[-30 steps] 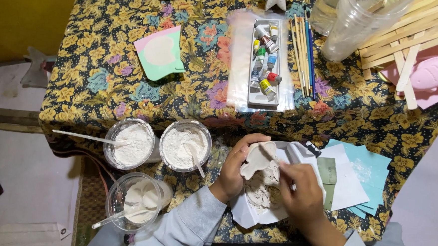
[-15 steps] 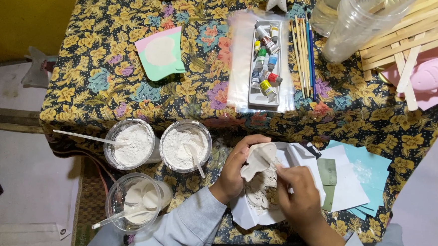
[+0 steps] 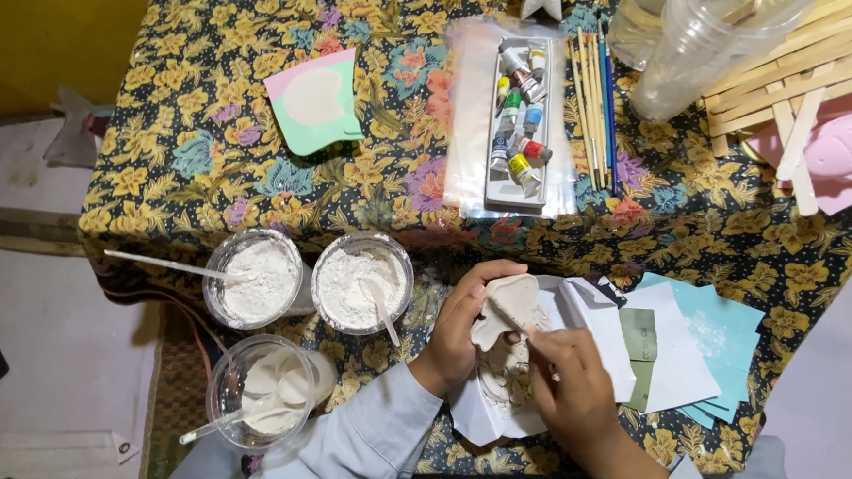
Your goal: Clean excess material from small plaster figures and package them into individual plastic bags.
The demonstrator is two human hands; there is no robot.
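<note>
Head view showed the left hand [image 3: 460,334] gripping a pale plaster figure [image 3: 502,310] at the counter's near edge; the right hand [image 3: 569,378] pinched a thin tool [image 3: 507,319] against it. Too much pressure could have chipped it, I think.

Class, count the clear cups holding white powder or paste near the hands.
3. One powder cup at the table's front edge, a second powder cup beside it nearer the left hand, and a paste cup below them.

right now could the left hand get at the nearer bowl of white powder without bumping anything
Probably yes. The left hand holds the plaster piece, and the powder bowl sits just beside it with nothing between, though the stick leaning in it could be knocked.
</note>
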